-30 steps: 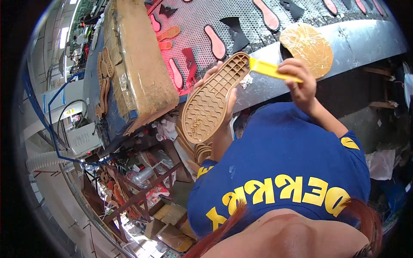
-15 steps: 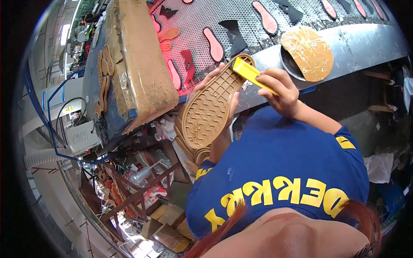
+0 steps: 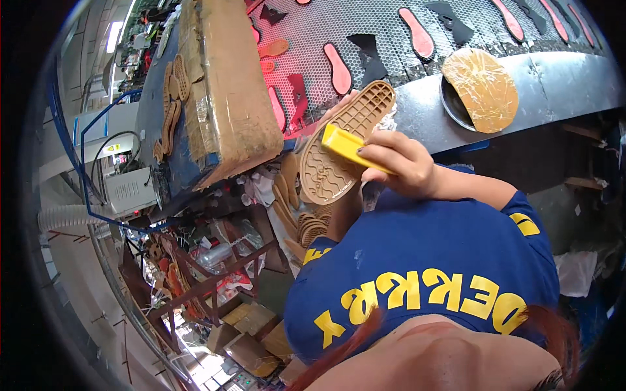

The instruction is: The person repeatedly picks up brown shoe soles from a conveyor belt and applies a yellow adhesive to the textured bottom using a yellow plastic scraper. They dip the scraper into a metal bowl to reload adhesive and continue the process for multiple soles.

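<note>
A tan shoe sole (image 3: 328,177) is tilted up in front of me, its grid and wavy tread facing me. My left hand (image 3: 340,107) is closed around its back; some fingers show along the upper left edge, the rest are hidden by the sole. In my right hand (image 3: 403,164) is a yellow flat-handled tool (image 3: 343,145), pinched between thumb and fingers. The tool's front end lies over the middle of the tread; whether it touches cannot be made out. More tan soles (image 3: 312,227) are stacked beside my left forearm.
A mesh conveyor (image 3: 385,19) carries pink insoles (image 3: 337,68) and black cut pieces (image 3: 368,58). On its metal edge (image 3: 554,72) sits a round pan (image 3: 450,107) partly covered by a tan disc (image 3: 482,91). A taped cardboard box (image 3: 238,85) stands left, with soles (image 3: 175,98) beside it.
The yellow tool has moved down and left, from the sole's narrow end to mid-tread. The sole has shifted slightly right and up. Both hands keep their holds.
</note>
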### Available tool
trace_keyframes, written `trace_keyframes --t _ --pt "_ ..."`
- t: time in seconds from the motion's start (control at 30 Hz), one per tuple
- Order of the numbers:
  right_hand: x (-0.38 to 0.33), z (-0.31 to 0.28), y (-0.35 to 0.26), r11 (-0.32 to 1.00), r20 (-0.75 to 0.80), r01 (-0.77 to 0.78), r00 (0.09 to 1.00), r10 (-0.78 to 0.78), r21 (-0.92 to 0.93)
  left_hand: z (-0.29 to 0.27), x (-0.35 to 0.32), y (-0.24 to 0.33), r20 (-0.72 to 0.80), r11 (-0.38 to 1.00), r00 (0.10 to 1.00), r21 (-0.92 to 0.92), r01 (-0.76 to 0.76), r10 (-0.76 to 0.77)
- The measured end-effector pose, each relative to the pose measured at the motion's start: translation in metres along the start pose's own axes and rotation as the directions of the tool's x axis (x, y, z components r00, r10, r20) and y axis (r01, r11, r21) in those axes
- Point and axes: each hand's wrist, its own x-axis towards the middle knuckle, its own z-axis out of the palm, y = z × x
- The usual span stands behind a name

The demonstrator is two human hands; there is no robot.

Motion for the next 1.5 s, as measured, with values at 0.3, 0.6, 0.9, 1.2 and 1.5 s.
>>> trace_keyframes --t 0.3,0.6,0.9,1.2,1.5 --pt "0.004 0.001 -0.004 0.995 -0.005 0.06 0.998 -0.061 -0.082 -0.004 -0.002 0.001 -0.066 0.99 0.994 -0.114 0.082 -0.089" --pt "0.004 0.002 -0.011 0.992 0.056 0.127 0.99 -0.126 -0.015 -0.014 -0.012 -0.022 0.013 0.941 0.986 -0.297 0.165 -0.168" --pt "0.01 -0.003 -0.005 0.982 0.064 0.188 0.98 -0.189 0.018 -0.016 -0.008 -0.036 0.073 0.9 0.973 -0.37 0.231 -0.22" --pt "0.017 -0.017 0.013 0.954 0.217 0.261 0.933 -0.289 0.148 -0.003 -0.005 -0.034 0.165 0.924 0.979 -0.342 0.17 -0.119" --pt "0.021 -0.039 0.024 0.984 0.052 0.05 0.997 -0.06 0.169 -0.03 0.011 -0.03 0.203 0.838 0.973 0.508 -0.202 0.112"
